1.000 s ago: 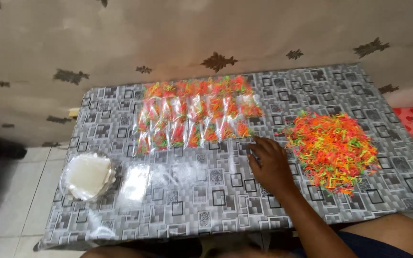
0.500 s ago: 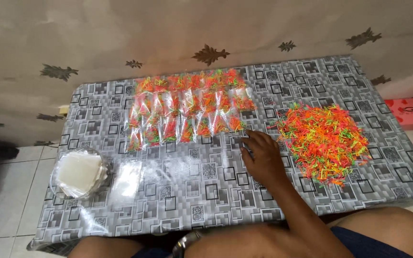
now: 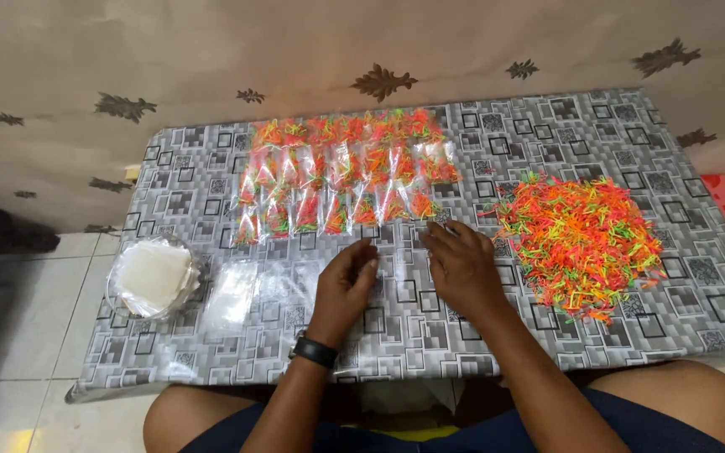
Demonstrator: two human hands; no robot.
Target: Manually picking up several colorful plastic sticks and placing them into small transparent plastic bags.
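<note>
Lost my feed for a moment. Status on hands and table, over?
Left hand and right hand on the table, empty, near the filled bags. Loose coloured pile right. Empty bags left.

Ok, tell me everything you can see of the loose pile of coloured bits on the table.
The loose pile is a wide, low heap of short thin strips in neon orange, red, yellow and green, plastic or rubber by the look. It lies unbagged on the grey patterned tablecloth, toward the table's right side, with a few strays scattered off its edges. Nothing rests on it. The right hand lies flat just beside its left edge, not clearly touching it.
</note>
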